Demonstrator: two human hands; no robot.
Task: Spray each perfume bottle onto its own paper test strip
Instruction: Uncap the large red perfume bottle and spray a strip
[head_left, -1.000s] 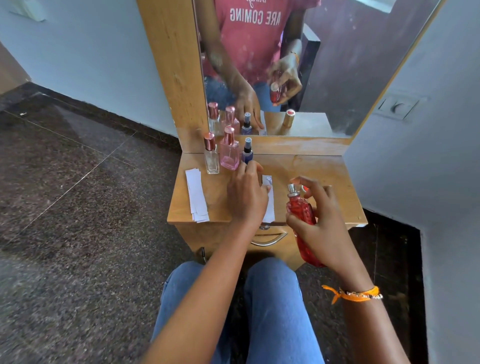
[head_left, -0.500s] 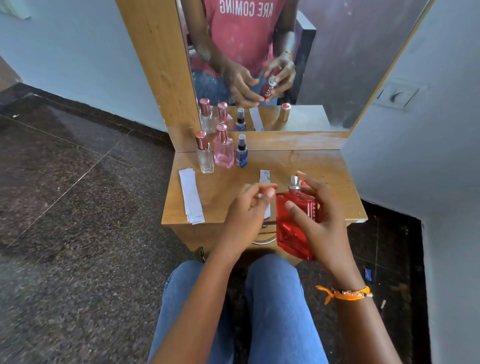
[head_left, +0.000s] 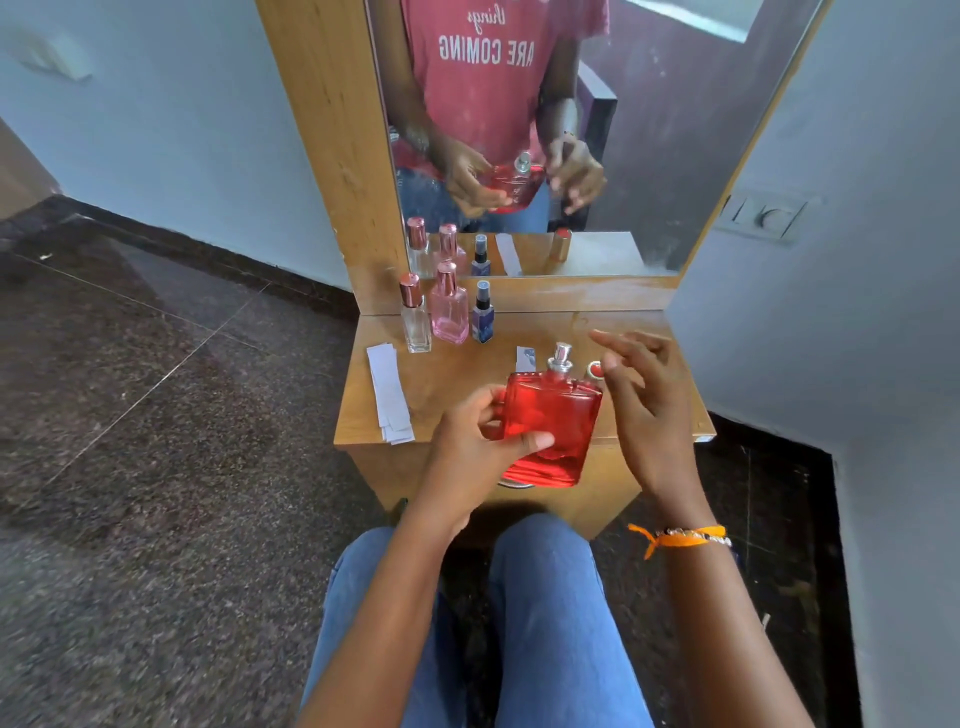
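My left hand (head_left: 475, 441) grips a flat red perfume bottle (head_left: 550, 426) by its lower left side, upright, with its silver nozzle uncovered, above the front edge of a small wooden table (head_left: 452, 379). My right hand (head_left: 644, 410) hovers just right of the bottle, fingers spread and holding nothing. The bottle's red cap (head_left: 595, 370) lies on the table behind it. One paper strip (head_left: 524, 358) peeks out behind the bottle. A stack of paper strips (head_left: 388, 392) lies at the table's left.
A clear bottle (head_left: 414, 319), a pink bottle (head_left: 449, 312) and a small dark blue spray bottle (head_left: 482, 319) stand at the table's back left, in front of a mirror (head_left: 649, 130). My knees are under the table's front. A wall stands close on the right.
The red bottle has passed from my right hand to my left hand. My right hand has let go and opened beside it. My left hand left the strip on the table.
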